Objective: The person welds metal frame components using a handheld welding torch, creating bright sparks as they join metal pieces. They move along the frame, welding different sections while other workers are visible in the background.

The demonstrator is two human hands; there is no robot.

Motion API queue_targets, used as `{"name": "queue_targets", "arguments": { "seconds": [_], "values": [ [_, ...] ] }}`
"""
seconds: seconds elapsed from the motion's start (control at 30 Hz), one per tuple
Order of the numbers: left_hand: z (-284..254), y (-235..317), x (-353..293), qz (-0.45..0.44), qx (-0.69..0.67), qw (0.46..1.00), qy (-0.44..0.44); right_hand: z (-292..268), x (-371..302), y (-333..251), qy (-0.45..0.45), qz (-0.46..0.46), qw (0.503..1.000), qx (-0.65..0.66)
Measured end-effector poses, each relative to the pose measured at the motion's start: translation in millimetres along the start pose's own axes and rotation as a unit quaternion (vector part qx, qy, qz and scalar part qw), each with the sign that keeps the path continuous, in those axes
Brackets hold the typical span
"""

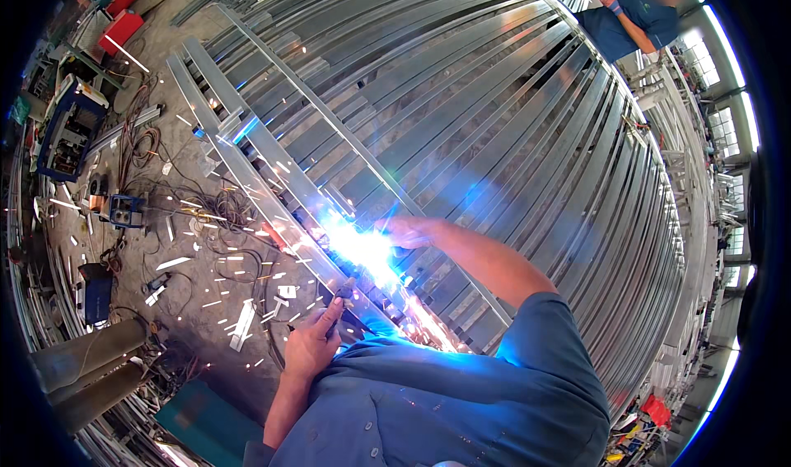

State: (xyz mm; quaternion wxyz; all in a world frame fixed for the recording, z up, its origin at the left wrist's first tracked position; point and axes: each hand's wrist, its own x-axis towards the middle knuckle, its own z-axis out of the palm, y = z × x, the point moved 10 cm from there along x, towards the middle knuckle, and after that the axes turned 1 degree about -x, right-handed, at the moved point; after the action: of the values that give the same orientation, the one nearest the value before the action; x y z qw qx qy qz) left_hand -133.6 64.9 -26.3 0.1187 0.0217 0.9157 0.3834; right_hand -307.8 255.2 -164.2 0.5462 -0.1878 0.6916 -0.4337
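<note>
My left hand (311,343) grips a dark welding electrode holder (342,296) whose tip points at a bright blue-white arc (356,245) on a long galvanised steel frame (247,146). Sparks fly from the arc over the floor to the left. My right hand (409,231) rests on the frame's steel rail just right of the arc, fingers curled over the metal. Glare hides the weld spot itself. My blue shirt fills the lower middle of the view.
Many long steel channels (527,137) lie stacked across the middle and right. Another person in a blue shirt (630,18) stands at the top right. A blue welding machine (70,125), cables (144,142), metal offcuts and gas cylinders (86,372) are on the left.
</note>
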Motion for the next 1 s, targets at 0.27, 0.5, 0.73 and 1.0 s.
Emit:
{"name": "queue_targets", "arguments": {
  "seconds": [0.27,0.5,0.73,1.0],
  "values": [
    [-3.3,9.3,-1.9,0.014,0.06,0.998,0.011,1.0,-6.4,-10.3,-0.005,0.027,0.999,0.043],
    [-6.9,21.1,-2.1,0.001,0.12,0.993,-0.009,0.7,-5.0,-5.6,-0.015,0.034,0.999,0.034],
    [-15.1,21.1,-4.3,0.002,0.095,0.995,0.01,2.4,-5.3,-3.5,0.001,0.068,0.995,0.072],
    [-16.9,21.4,-6.8,-0.008,0.089,0.996,0.01,3.8,-6.7,-8.0,-0.003,0.062,0.995,0.081]
  ]
}}
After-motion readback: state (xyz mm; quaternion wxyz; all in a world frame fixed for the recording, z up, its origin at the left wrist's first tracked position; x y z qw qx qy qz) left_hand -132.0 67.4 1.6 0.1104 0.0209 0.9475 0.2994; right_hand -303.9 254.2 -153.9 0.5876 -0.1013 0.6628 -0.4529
